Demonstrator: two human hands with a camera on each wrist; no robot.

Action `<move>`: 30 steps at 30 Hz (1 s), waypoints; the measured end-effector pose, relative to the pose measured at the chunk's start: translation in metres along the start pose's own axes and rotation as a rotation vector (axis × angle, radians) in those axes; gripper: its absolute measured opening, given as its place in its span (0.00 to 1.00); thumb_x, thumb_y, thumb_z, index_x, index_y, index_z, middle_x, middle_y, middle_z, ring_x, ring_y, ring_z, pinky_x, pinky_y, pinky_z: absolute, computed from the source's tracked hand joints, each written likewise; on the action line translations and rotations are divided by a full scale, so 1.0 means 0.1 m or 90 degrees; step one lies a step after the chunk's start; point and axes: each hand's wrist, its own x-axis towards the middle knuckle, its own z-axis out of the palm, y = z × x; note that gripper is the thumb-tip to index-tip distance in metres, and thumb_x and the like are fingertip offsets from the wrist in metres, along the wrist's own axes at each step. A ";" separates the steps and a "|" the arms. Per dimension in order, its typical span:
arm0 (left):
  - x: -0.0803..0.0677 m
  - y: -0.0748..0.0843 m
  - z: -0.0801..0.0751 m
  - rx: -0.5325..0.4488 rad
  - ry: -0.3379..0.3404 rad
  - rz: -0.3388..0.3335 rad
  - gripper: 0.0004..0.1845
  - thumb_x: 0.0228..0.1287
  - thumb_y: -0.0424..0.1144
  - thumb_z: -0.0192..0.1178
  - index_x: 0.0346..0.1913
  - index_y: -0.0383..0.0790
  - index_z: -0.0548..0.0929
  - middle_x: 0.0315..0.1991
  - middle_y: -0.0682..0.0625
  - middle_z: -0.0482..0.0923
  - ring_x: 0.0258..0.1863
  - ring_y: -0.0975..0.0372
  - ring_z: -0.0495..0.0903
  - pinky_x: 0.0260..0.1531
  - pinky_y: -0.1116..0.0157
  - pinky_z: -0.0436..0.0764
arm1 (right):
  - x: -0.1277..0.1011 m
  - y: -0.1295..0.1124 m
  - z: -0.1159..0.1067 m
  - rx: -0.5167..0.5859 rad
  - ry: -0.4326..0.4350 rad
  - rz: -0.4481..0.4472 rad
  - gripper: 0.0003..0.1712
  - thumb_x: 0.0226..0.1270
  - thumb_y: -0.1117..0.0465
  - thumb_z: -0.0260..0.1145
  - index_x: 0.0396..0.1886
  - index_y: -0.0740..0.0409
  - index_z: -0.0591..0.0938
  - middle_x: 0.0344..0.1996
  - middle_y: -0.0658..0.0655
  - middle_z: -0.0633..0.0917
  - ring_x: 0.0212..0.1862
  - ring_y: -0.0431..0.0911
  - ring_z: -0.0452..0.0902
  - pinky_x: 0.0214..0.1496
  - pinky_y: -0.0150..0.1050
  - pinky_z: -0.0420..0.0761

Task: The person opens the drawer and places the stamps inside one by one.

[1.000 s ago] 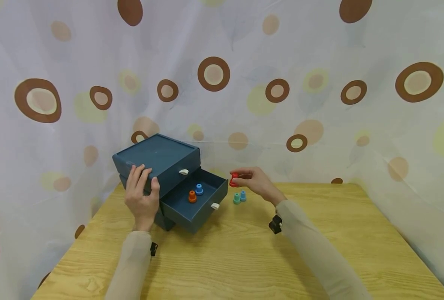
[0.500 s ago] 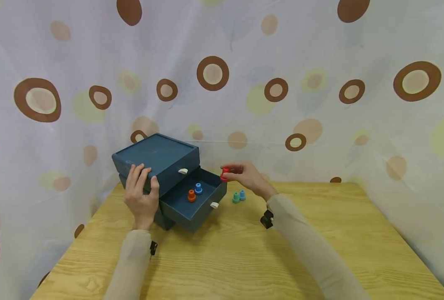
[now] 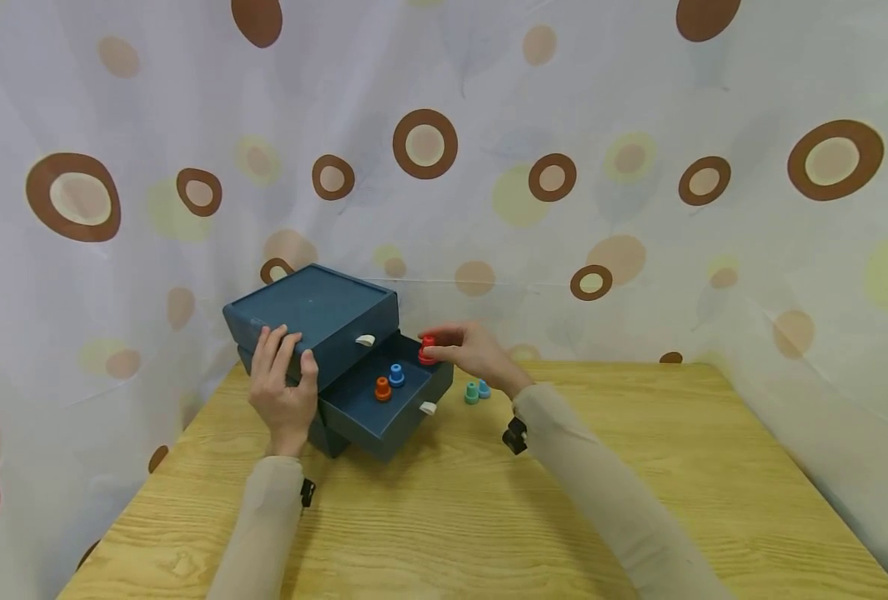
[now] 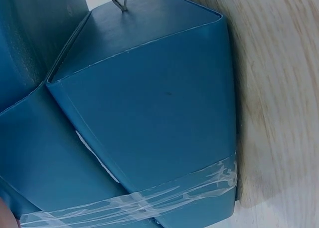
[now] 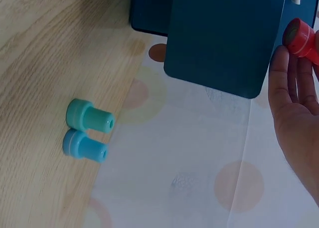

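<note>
A dark blue drawer box [image 3: 316, 312] stands at the table's back left, its lower drawer [image 3: 383, 408] pulled out. An orange peg [image 3: 383, 388] and a blue peg [image 3: 396, 375] stand inside that drawer. My left hand [image 3: 284, 385] rests on the box's front corner, fingers over the top edge. My right hand [image 3: 468, 350] pinches a red peg [image 3: 428, 350] over the drawer's far right corner; the red peg [image 5: 299, 38] shows at the fingertips in the right wrist view. A teal peg [image 3: 472, 392] and a light blue peg [image 3: 484, 389] stand on the table beside the drawer.
The wooden table [image 3: 534, 517] is backed by a white curtain with brown circles [image 3: 564, 183]. In the left wrist view the box's blue side [image 4: 149, 118] fills the frame, with clear tape [image 4: 149, 203] across its lower part. The teal peg [image 5: 88, 116] and blue peg [image 5: 83, 146] lie together.
My right hand has carried the red peg leftward, from beside the drawer to above its far right corner. The left hand has stayed on the box.
</note>
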 end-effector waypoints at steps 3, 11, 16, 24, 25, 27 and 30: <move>0.00 0.00 0.00 -0.003 -0.004 0.000 0.20 0.65 0.50 0.54 0.47 0.40 0.88 0.54 0.44 0.83 0.63 0.50 0.76 0.66 0.51 0.72 | 0.01 -0.03 0.04 0.003 -0.001 -0.006 0.22 0.65 0.57 0.68 0.58 0.57 0.82 0.49 0.55 0.87 0.51 0.46 0.83 0.59 0.43 0.80; -0.01 0.01 0.00 -0.007 0.001 0.000 0.20 0.64 0.50 0.55 0.46 0.40 0.88 0.54 0.44 0.84 0.63 0.49 0.76 0.66 0.51 0.72 | 0.05 -0.02 0.12 -0.005 -0.014 -0.020 0.23 0.65 0.58 0.68 0.59 0.60 0.81 0.50 0.55 0.86 0.50 0.45 0.83 0.56 0.40 0.82; 0.00 0.02 0.01 -0.009 0.003 -0.002 0.21 0.64 0.51 0.54 0.46 0.39 0.88 0.54 0.43 0.84 0.63 0.49 0.76 0.66 0.50 0.71 | 0.06 -0.07 0.16 0.004 -0.026 -0.025 0.21 0.66 0.59 0.67 0.58 0.58 0.82 0.53 0.58 0.85 0.51 0.46 0.82 0.58 0.45 0.82; -0.01 0.02 0.02 -0.005 -0.004 0.001 0.21 0.64 0.50 0.54 0.46 0.39 0.88 0.53 0.43 0.84 0.63 0.49 0.77 0.66 0.51 0.72 | 0.10 -0.06 0.28 0.006 -0.051 -0.043 0.18 0.65 0.62 0.67 0.55 0.57 0.83 0.46 0.57 0.88 0.46 0.45 0.85 0.54 0.39 0.83; -0.01 0.02 0.02 -0.005 -0.001 0.001 0.21 0.64 0.51 0.54 0.46 0.39 0.88 0.53 0.43 0.84 0.62 0.48 0.77 0.66 0.51 0.72 | 0.10 -0.05 0.29 -0.004 -0.053 -0.042 0.18 0.65 0.61 0.67 0.55 0.57 0.84 0.46 0.56 0.88 0.46 0.44 0.85 0.54 0.38 0.83; -0.02 0.02 0.01 -0.005 0.006 0.000 0.21 0.64 0.50 0.54 0.45 0.39 0.88 0.53 0.43 0.84 0.62 0.48 0.77 0.66 0.52 0.72 | 0.11 -0.05 0.31 -0.019 -0.059 -0.040 0.19 0.65 0.60 0.68 0.55 0.56 0.84 0.46 0.55 0.88 0.46 0.44 0.84 0.54 0.38 0.83; -0.01 0.03 0.01 -0.014 0.012 0.001 0.20 0.63 0.49 0.55 0.45 0.39 0.88 0.53 0.43 0.84 0.62 0.48 0.77 0.66 0.51 0.72 | 0.12 -0.06 0.33 -0.039 -0.054 -0.037 0.19 0.65 0.59 0.68 0.56 0.56 0.83 0.46 0.54 0.87 0.47 0.43 0.83 0.53 0.37 0.83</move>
